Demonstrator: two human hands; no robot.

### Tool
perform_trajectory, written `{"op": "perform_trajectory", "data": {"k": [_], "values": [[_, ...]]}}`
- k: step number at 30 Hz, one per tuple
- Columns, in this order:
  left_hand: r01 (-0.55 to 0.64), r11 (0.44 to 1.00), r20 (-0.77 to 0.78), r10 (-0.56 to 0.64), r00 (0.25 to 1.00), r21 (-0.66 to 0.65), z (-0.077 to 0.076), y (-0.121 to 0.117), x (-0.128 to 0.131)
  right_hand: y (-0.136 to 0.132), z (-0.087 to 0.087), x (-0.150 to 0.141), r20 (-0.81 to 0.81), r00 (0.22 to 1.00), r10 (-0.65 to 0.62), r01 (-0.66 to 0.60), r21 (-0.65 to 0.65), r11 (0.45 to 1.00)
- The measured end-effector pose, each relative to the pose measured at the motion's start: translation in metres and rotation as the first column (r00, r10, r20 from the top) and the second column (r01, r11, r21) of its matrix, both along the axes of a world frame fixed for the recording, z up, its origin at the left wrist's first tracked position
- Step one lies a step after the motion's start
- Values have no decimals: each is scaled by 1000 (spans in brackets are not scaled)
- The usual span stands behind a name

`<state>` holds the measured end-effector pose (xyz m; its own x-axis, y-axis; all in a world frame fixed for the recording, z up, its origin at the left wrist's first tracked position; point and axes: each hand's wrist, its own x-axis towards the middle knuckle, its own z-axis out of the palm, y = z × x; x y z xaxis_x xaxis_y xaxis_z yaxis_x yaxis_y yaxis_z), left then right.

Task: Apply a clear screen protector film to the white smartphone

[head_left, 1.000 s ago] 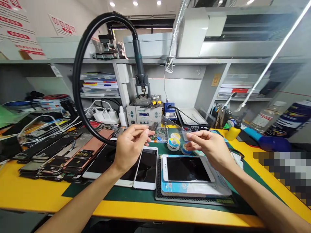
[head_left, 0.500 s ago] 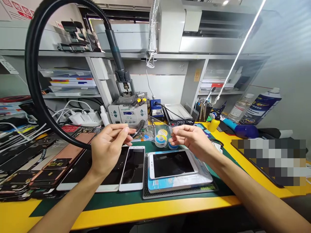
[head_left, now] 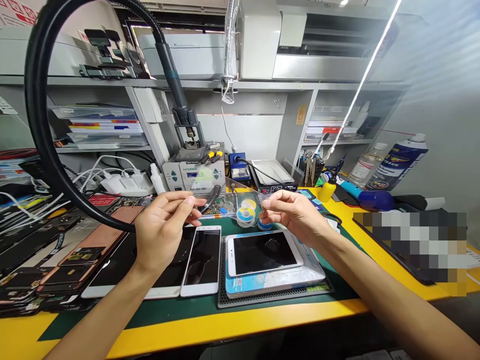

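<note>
Between my two hands a thin, see-through film [head_left: 229, 199] is stretched out above the bench, its outline faint against the things behind it. My left hand [head_left: 165, 227] pinches one end with thumb and fingers. At the other end, my right hand [head_left: 287, 212] pinches it near a corner. Below lies a white phone [head_left: 264, 253] with a dark screen, resting at a slant on a blue and white box [head_left: 277, 279]. A second white phone [head_left: 202, 262] lies beside it, and a larger white tablet [head_left: 157, 275] sits partly behind my left wrist.
Solder spools [head_left: 245, 215] stand behind the film. A rework station [head_left: 193, 175] with a thick black hose [head_left: 33, 100] arches at left. Stacked phone parts [head_left: 86, 255] crowd the left side. A yellow bottle [head_left: 328, 189] and a spray can [head_left: 397, 162] stand at right.
The view has shifted slightly, so the scene sits a little further left. Both hands keep their pinch on the film, which now shows a pale reflection near the rework station.
</note>
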<state>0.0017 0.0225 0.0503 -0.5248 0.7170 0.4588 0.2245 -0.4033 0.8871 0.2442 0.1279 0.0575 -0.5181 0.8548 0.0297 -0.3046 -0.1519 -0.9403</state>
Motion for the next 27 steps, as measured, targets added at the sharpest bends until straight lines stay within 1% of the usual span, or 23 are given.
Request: {"op": "perform_trajectory", "data": {"k": [5,12,20,22,27], "values": [[26,999,48,-25,999,-22,0,1,-1,-2,1,1,0,1000,7,-7,38,999],[31,999,54,-31,998,-16,0,1,1,1,-2,2,13,1000,-18,18,52,998],[59,998,59,-59,997,-10,-1,0,1,1,-4,3,49,998,-48,43,104,994],[82,997,70,-81,994,-1,-1,-1,1,1,-4,3,48,997,-53,48,100,994],[181,983,91,-184,979,42,-1,-4,2,2,-3,3,45,995,-91,88,55,995]]}}
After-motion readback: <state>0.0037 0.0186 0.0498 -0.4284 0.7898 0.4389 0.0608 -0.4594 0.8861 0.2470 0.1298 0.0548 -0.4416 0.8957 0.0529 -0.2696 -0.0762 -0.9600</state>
